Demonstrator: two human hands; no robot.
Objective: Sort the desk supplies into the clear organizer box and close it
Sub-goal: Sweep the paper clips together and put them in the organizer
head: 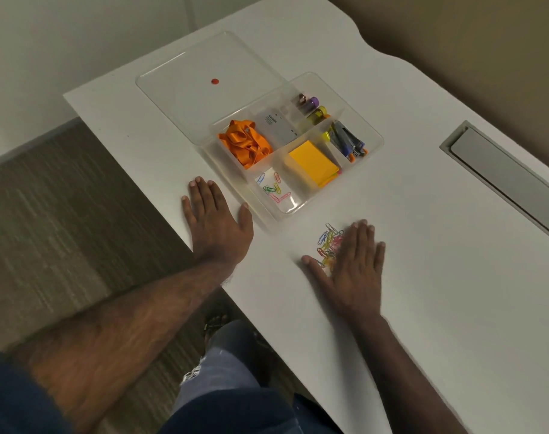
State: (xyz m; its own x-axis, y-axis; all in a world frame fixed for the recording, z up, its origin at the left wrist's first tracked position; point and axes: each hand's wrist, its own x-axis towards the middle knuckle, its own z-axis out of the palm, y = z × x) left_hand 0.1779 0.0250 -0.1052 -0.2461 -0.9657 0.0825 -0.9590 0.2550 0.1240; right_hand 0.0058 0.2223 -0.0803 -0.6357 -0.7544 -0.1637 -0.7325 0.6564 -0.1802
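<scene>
Here left hand [215, 220] flat at desk [423, 277] edge, beside organizer box [373, 142]

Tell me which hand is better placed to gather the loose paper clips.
Right. The right hand already lies flat beside the loose paper clips, touching the pile; the left hand rests flat apart from them.

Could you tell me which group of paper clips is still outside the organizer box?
The pile on the desk beside the right hand; the other clips lie in the organizer box.
</scene>
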